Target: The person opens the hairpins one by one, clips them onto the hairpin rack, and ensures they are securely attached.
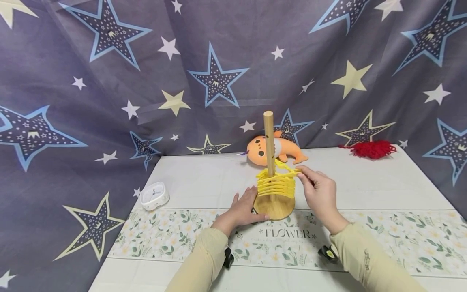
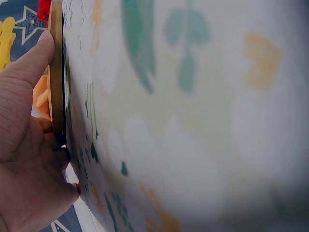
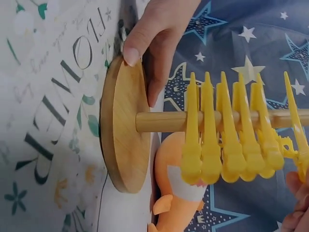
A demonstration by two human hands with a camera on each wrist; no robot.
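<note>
A wooden stand with a round base [image 1: 274,209] and an upright post [image 1: 269,138] is on the table. Several yellow plastic pieces [image 1: 276,187] with pointed ends are stacked around the post, one above another; the right wrist view shows their tapered arms [image 3: 227,140]. My right hand [image 1: 321,194] pinches the end of the topmost yellow piece [image 3: 295,116], which sits apart from the others around the post. Low at the left, my left hand [image 1: 242,211] holds the rim of the base, its thumb [image 3: 137,43] at the front edge and its fingers round the side.
Behind the post lies an orange plush toy [image 1: 288,151]. A white clock [image 1: 155,196] stands at the left table edge, and a red yarn bundle [image 1: 373,149] is at the back right. A floral cloth strip [image 1: 164,233] crosses the table; a starry curtain [image 1: 233,36] hangs behind.
</note>
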